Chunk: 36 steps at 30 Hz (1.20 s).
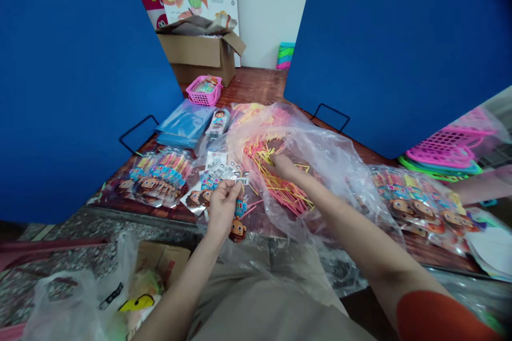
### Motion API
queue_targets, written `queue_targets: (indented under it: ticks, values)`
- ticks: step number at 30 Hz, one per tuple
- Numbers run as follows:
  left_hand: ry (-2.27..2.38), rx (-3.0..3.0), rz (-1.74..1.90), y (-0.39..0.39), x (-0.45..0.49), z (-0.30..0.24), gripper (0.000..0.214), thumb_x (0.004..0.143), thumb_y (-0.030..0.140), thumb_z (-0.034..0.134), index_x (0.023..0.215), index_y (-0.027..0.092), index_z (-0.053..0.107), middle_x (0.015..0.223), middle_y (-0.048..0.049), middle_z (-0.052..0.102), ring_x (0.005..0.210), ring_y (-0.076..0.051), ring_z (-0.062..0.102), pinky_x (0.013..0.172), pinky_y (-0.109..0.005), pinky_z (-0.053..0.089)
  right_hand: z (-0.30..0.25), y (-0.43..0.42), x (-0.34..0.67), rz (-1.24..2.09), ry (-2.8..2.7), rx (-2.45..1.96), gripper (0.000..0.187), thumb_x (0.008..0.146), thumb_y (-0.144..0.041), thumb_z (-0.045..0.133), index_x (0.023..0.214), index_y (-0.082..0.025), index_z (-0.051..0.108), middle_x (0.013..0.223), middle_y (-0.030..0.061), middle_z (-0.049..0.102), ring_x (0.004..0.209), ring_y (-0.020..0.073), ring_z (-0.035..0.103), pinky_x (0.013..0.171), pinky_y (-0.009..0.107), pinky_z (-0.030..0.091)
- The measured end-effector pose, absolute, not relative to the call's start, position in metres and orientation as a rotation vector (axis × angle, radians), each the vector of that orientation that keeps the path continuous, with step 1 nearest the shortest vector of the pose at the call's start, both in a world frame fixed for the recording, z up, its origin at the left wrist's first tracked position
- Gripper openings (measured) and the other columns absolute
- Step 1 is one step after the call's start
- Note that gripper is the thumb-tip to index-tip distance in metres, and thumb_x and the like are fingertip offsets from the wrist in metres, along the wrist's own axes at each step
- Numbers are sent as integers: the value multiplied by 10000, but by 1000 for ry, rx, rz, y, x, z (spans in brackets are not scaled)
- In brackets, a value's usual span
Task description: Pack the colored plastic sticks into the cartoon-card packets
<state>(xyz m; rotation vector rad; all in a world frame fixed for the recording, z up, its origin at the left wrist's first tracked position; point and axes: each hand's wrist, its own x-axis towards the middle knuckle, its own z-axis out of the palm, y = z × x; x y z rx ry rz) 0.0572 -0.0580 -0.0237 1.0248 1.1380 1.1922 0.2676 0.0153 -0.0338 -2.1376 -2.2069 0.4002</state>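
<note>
My left hand (224,202) is closed, thumb and fingers pinching a small printed packet (238,226) with a cartoon figure at its lower end. Under and beside that hand lie several loose packets (206,186) of the same print. My right hand (282,166) reaches into a large clear plastic bag (324,144), its fingers curled down among thin pink and yellow sticks (288,192). The fingertips are partly hidden by the sticks. A couple of pink sticks lie beside the packet in my left hand.
Filled packets (162,176) lie at the left and more filled packets (420,200) at the right. Blue plastic sheets (186,122), a pink basket (205,90) and an open carton (196,50) stand farther back. Blue panels (80,64) flank both sides. Another person's forearm (486,185) enters at right.
</note>
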Motion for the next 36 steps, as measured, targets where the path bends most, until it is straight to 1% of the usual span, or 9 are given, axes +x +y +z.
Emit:
queue_targets:
  ticks: [4, 10, 14, 16, 19, 22, 26, 30, 36]
  values:
    - [1112, 933, 1149, -59, 57, -27, 333, 645, 463, 752, 645, 179, 578, 554, 43, 521, 498, -92, 437, 510, -219, 350, -39, 0, 283, 313, -2033, -2031, 318, 970, -314, 350, 953, -113, 595, 869, 102, 683, 730, 167, 596, 668, 241, 393]
    - [1071, 889, 1133, -61, 65, -24, 308, 620, 424, 783, 634, 164, 618, 621, 21, 589, 562, -91, 489, 579, -216, 391, -50, -19, 276, 465, -2158, -1754, 165, 890, -272, 521, 964, -141, 588, 934, 84, 655, 815, 168, 576, 758, 250, 396]
    - [1083, 863, 1133, -63, 62, -19, 300, 613, 420, 788, 658, 161, 642, 597, 24, 585, 549, -94, 490, 566, -217, 386, -47, -16, 273, 567, -2054, -1798, 460, 804, -236, 649, 1234, -152, 510, 1073, 96, 642, 920, 180, 601, 814, 264, 426]
    - [1098, 854, 1143, -63, 59, -19, 307, 599, 418, 796, 665, 159, 645, 602, 23, 591, 550, -96, 494, 561, -217, 384, -46, -13, 275, 558, -2056, -1874, 525, 775, -257, 686, 1258, -141, 516, 1142, 128, 620, 985, 207, 601, 858, 290, 432]
    - [1105, 849, 1162, -61, 54, -20, 308, 595, 412, 800, 672, 159, 643, 611, 27, 592, 555, -92, 492, 571, -214, 386, -44, -7, 276, 508, -2194, -1991, 448, 818, -319, 639, 1209, -108, 583, 1202, 175, 589, 1052, 243, 594, 914, 309, 423]
    - [1109, 873, 1175, -60, 54, -22, 311, 609, 420, 793, 676, 157, 641, 604, 32, 583, 556, -89, 489, 574, -211, 385, -42, 2, 270, 500, -2303, -2039, 397, 861, -340, 578, 1170, -94, 616, 1202, 189, 600, 1038, 249, 613, 884, 288, 438]
    - [1112, 918, 1196, -59, 55, -20, 321, 619, 428, 787, 652, 151, 628, 570, 38, 561, 531, -83, 468, 546, -204, 370, -40, 9, 255, 470, -2335, -2061, 237, 838, -181, 569, 1013, -53, 664, 1070, 219, 664, 952, 259, 643, 815, 281, 441]
    - [1116, 898, 1225, -59, 52, -21, 317, 603, 420, 799, 668, 153, 640, 596, 35, 580, 535, -80, 471, 541, -200, 379, -40, 7, 258, 410, -2302, -2023, 188, 887, -187, 498, 951, -83, 641, 1001, 184, 686, 884, 224, 639, 759, 265, 426]
    - [1118, 911, 1205, -58, 51, -26, 332, 607, 440, 794, 678, 146, 657, 590, 30, 582, 531, -85, 477, 529, -203, 378, -54, 0, 288, 282, -1804, -1838, 336, 956, -405, 346, 818, -153, 521, 737, 80, 622, 629, 170, 534, 590, 262, 374]
